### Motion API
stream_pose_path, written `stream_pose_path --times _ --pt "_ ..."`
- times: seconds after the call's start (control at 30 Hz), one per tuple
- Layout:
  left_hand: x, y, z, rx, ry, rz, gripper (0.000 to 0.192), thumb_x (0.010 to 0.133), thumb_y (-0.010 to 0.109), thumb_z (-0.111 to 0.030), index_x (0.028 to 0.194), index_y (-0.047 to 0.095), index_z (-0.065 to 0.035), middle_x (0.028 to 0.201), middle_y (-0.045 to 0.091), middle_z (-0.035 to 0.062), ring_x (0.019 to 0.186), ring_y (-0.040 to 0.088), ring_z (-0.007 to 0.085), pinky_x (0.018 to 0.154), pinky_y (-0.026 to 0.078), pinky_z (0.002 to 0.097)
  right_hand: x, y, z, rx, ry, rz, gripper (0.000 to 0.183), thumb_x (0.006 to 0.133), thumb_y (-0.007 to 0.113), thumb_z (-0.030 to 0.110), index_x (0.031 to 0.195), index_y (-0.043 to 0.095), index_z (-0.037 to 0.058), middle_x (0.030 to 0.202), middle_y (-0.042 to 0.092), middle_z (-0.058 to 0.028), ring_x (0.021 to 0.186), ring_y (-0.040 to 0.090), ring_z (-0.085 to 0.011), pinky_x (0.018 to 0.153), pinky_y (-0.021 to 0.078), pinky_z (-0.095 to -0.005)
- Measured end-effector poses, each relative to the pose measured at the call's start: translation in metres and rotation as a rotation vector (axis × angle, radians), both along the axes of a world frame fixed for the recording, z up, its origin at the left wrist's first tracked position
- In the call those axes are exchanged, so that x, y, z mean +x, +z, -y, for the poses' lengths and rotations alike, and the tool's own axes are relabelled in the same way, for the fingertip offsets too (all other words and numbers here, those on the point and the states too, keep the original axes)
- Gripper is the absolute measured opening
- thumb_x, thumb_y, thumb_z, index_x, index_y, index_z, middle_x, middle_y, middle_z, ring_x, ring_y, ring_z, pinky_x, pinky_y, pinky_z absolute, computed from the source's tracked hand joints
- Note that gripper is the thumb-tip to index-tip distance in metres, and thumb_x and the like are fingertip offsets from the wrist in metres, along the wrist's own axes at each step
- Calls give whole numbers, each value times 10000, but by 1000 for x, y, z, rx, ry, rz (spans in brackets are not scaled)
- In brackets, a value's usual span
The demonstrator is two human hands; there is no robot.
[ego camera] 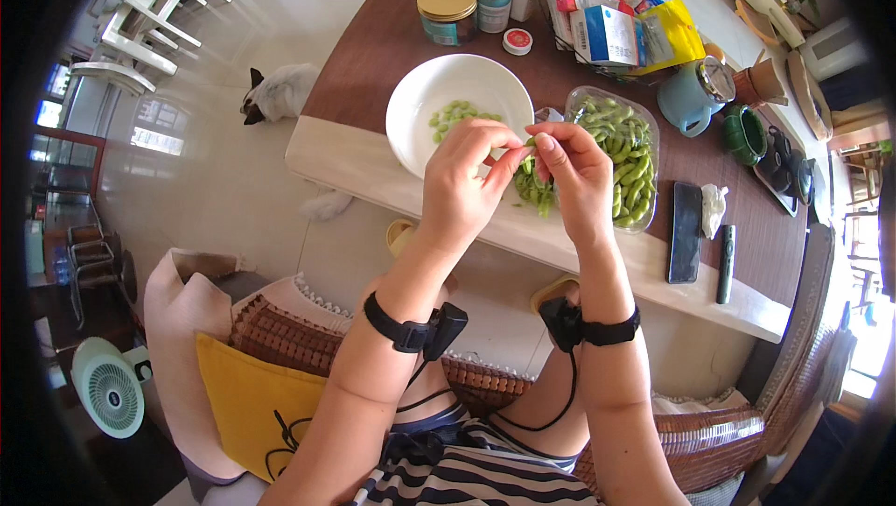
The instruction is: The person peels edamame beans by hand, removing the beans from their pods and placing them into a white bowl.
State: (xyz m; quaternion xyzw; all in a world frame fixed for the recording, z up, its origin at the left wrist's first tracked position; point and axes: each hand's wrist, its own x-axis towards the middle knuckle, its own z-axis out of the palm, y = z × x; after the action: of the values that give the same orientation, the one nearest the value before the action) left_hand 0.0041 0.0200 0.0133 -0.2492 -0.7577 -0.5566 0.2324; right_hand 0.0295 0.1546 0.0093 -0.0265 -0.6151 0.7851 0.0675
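Note:
Between the fingertips of my left hand (465, 180) and my right hand (577, 180) is a small green edamame pod (531, 145), mostly covered by the fingers. Both hands are raised over the front part of the table. A white bowl (413, 107) stands just beyond my left hand, with several shelled green beans (448, 117) in its bottom. To the right, a clear plastic tray (655, 177) is full of whole edamame pods (633, 177). Beneath my hands, between bowl and tray, lies a heap of green pod shells (535, 191).
A black phone (684, 233), a crumpled tissue (712, 210) and a remote control (726, 264) lie on the table's right. Jars (448, 12), a wire basket of boxes (609, 37) and a blue mug (693, 96) stand farther back. A dog (283, 93) lies on the floor at left.

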Motion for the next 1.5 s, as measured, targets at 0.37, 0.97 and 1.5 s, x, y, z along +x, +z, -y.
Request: stream_pose_path --times 0.37,0.97,1.5 --pt "-1 -5 1 -107 -67 -93 198 725 638 61 876 543 -25 810 588 101 727 579 281 629 474 358 2 -3 1 -55 -51 17 138 874 610 117 924 629 -11 716 606 -12 611 517 -50 531 411 -179" --pt "5 -1 -9 30 48 32 164 745 679 23 853 562 -19 818 618 86 662 601 192 567 479 291 3 -2 9 -307 -61 74 166 901 573 138 944 623 -14 712 585 -7 585 489 -53 504 380 -192" --pt "-2 -3 -2 -123 -6 -178 180 755 626 45 889 528 -24 824 558 108 750 555 282 635 464 361 5 -2 10 -262 -22 98 156 912 559 158 929 618 15 691 552 21 562 446 -31 477 319 -168"
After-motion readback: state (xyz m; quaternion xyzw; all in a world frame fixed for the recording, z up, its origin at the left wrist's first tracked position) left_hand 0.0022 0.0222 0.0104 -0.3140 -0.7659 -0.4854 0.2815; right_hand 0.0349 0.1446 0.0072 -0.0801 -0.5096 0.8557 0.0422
